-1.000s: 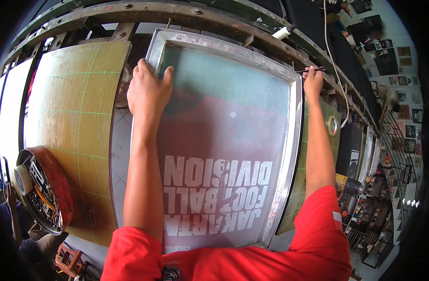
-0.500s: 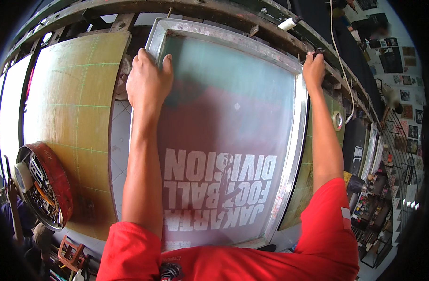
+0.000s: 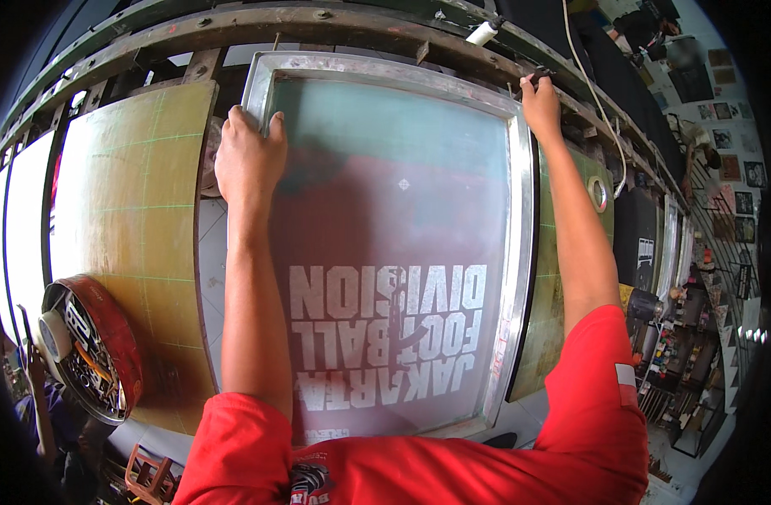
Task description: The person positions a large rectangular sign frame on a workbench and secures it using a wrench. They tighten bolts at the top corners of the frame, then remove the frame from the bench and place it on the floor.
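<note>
A large screen-printing frame (image 3: 520, 252) of grey metal lies in front of me, its teal and reddish mesh carrying mirrored white lettering. My left hand (image 3: 246, 156) grips the frame's far left corner, fingers curled over the rim. My right hand (image 3: 539, 99) reaches to the far right corner and is closed on a small dark knob (image 3: 540, 77) on the rail beside the frame. Both forearms stretch forward from red sleeves.
A yellowish gridded printing board (image 3: 133, 236) lies left of the frame, another (image 3: 562, 303) shows at its right. A round red tin of tools (image 3: 86, 345) sits at lower left. A rusty metal rail (image 3: 318, 21) runs along the far side. Cluttered shelves stand at right.
Both hands have stayed at the frame's far corners. The view has shifted slightly, and the frame sits a little higher and closer in the picture.
</note>
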`<action>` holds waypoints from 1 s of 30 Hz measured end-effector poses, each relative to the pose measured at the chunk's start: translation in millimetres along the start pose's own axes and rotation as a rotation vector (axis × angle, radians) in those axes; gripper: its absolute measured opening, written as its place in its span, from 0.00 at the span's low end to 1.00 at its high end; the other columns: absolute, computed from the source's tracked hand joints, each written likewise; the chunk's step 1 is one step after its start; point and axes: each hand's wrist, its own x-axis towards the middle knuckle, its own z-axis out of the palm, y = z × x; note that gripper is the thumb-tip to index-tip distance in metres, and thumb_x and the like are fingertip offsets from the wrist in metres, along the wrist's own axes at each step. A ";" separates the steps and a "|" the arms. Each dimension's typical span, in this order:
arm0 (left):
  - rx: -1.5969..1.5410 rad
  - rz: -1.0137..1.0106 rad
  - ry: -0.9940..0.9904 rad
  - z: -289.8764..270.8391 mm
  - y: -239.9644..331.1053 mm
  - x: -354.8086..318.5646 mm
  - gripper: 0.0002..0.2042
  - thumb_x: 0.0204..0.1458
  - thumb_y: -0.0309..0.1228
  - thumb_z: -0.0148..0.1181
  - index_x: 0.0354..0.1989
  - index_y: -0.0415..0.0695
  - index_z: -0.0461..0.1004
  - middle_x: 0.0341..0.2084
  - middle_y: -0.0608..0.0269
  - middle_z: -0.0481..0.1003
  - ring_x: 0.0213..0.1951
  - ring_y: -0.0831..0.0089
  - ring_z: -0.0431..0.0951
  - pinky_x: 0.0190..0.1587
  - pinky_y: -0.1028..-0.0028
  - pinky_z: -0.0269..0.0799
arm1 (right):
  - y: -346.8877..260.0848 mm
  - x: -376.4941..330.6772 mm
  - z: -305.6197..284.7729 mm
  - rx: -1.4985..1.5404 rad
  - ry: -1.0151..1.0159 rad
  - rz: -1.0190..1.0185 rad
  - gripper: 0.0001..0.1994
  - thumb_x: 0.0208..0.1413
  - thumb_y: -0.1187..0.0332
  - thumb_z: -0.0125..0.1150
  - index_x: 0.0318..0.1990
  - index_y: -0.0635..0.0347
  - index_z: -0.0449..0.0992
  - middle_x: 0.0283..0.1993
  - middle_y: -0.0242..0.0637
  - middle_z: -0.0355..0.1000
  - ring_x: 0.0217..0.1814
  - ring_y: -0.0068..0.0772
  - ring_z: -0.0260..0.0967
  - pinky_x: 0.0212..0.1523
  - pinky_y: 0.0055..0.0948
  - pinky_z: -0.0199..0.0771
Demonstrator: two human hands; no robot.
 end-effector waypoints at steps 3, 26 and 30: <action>0.014 -0.002 -0.008 -2.8 2.2 0.4 0.26 0.53 0.48 0.57 0.50 0.36 0.67 0.45 0.42 0.75 0.45 0.44 0.78 0.48 0.54 0.74 | -3.8 -3.8 -3.5 0.099 0.006 -0.013 0.12 0.59 0.62 0.58 0.39 0.63 0.73 0.37 0.50 0.76 0.41 0.54 0.74 0.43 0.43 0.72; 0.039 0.031 0.031 8.6 -5.2 3.2 0.25 0.54 0.49 0.55 0.47 0.37 0.68 0.44 0.42 0.75 0.45 0.43 0.77 0.47 0.52 0.73 | -47.7 -14.8 12.4 -0.142 0.130 0.197 0.13 0.62 0.61 0.51 0.40 0.64 0.71 0.39 0.53 0.76 0.45 0.58 0.74 0.45 0.52 0.72; 0.047 0.012 -0.008 5.7 -1.5 1.4 0.24 0.55 0.49 0.55 0.46 0.37 0.68 0.43 0.41 0.75 0.44 0.43 0.78 0.47 0.51 0.73 | -38.4 -12.6 15.1 -0.149 0.141 0.221 0.14 0.60 0.58 0.55 0.42 0.61 0.73 0.40 0.54 0.76 0.45 0.59 0.74 0.44 0.50 0.72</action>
